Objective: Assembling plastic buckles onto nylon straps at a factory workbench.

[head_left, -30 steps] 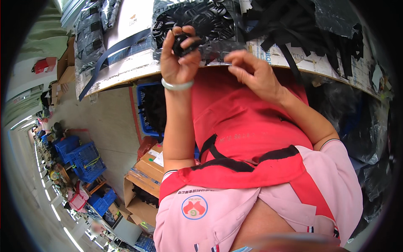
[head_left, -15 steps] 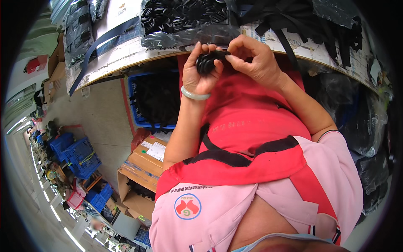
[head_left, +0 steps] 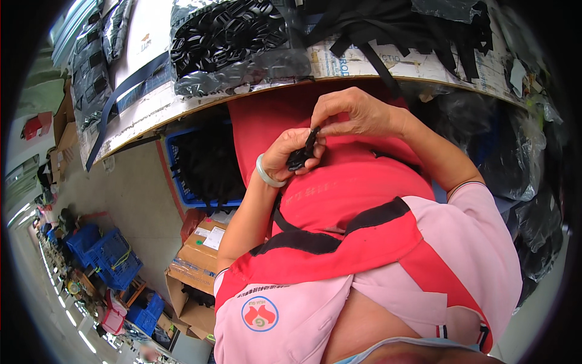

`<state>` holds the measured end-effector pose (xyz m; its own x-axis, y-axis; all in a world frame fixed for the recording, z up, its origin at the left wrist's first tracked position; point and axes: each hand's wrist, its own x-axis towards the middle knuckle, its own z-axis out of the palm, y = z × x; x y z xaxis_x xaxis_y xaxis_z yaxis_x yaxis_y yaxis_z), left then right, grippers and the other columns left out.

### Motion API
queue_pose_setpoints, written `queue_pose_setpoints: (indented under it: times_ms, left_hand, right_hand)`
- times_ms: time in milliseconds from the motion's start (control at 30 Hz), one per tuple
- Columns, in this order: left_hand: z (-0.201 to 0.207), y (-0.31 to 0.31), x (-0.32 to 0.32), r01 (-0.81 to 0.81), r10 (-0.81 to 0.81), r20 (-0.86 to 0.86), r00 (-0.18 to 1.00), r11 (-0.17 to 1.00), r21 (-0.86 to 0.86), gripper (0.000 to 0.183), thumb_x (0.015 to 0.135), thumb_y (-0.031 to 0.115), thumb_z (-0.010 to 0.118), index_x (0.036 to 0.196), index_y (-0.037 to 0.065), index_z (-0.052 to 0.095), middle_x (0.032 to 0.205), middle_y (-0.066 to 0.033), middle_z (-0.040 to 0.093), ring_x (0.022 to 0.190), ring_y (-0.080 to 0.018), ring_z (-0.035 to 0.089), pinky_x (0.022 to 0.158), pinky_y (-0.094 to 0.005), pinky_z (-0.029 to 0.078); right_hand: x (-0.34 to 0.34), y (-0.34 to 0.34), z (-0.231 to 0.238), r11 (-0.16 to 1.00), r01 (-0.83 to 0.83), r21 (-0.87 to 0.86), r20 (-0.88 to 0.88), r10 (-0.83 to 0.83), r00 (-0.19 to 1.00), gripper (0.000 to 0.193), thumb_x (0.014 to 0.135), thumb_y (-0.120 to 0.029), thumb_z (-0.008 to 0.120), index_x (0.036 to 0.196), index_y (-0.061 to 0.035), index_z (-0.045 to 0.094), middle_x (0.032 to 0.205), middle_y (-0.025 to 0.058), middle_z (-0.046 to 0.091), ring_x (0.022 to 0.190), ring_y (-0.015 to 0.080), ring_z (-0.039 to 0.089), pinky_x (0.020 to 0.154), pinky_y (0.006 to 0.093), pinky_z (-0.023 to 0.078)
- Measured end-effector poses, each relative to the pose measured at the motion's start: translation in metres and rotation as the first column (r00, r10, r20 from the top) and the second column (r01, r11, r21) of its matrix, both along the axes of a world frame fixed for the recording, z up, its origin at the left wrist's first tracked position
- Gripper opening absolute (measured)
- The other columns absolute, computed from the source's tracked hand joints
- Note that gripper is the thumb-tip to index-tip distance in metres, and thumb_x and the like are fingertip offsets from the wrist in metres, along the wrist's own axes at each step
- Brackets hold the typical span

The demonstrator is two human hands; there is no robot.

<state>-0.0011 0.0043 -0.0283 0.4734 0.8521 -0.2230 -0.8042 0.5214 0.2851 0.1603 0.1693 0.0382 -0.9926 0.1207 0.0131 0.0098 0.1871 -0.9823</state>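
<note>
"Where were the black pieces, perhaps buckles?"

"In the left hand, fingers curled round them, long axis slanting up toward the right hand."

"Its fingers?"

"Pinched on their upper end."

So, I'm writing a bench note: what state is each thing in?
Black bundle, held above the apron
Left grip, closed around the bundle
Right grip, fingertips at the bundle's upper end
Plastic bag, open
Black buckles, heaped in the bag
Dark strap, draped over the table edge
Black webbing, heaped, ends overhanging
Blue basket, filled
Cardboard box, open
</note>
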Motion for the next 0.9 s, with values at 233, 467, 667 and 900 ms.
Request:
queue_pose_setpoints:
  times_ms: [233,467,667,900]
  left_hand:
    - [-0.008,-0.003,0.008,-0.068,0.069,0.027,0.997,0.997,-0.024,0.029,0.096,0.028,0.055,0.103,0.0,0.059,0.091,-0.012,0.062,0.067,-0.0169,0.061,0.043,-0.0222,0.045]
    - [0.003,-0.004,0.019,-0.307,0.355,0.031,0.934,0.846,-0.436,0.02,0.098,0.024,0.053,0.098,0.004,0.057,0.09,-0.0095,0.058,0.085,-0.024,0.058,0.053,-0.0287,0.052]
    - [-0.01,-0.001,0.012,-0.303,0.303,-0.043,0.952,0.914,-0.27,0.02,0.096,0.025,0.056,0.096,0.006,0.055,0.085,-0.0065,0.057,0.076,-0.0174,0.057,0.045,-0.0209,0.045]
    - [0.012,-0.004,0.0,-0.525,0.44,-0.408,0.8,0.843,-0.12,0.019,0.092,0.02,0.064,0.1,0.003,0.062,0.076,-0.0048,0.061,0.062,-0.0115,0.058,0.04,-0.0209,0.042]
  right_hand:
    - [-0.001,0.011,0.005,0.949,0.017,0.314,-0.006,-0.017,1.0,0.018,0.082,-0.006,0.068,0.1,-0.0035,0.066,0.094,0.0096,0.064,0.089,0.0259,0.063,0.079,0.0332,0.051]
    - [-0.023,0.088,-0.011,0.065,0.56,0.826,-0.524,-0.279,0.805,0.019,0.081,-0.009,0.068,0.1,-0.0112,0.066,0.093,0.0085,0.064,0.087,0.0293,0.06,0.077,0.0363,0.049]
    - [-0.034,0.116,-0.001,0.272,0.606,0.748,-0.597,-0.124,0.792,0.011,0.074,-0.014,0.068,0.083,-0.0121,0.062,0.105,0.0057,0.058,0.109,0.0269,0.05,0.091,0.0398,0.04]
    - [-0.022,-0.005,0.077,0.682,0.272,0.679,-0.212,-0.172,0.962,0.012,0.085,-0.01,0.065,0.095,-0.0045,0.062,0.077,0.0107,0.062,0.068,0.0292,0.062,0.063,0.0344,0.049]
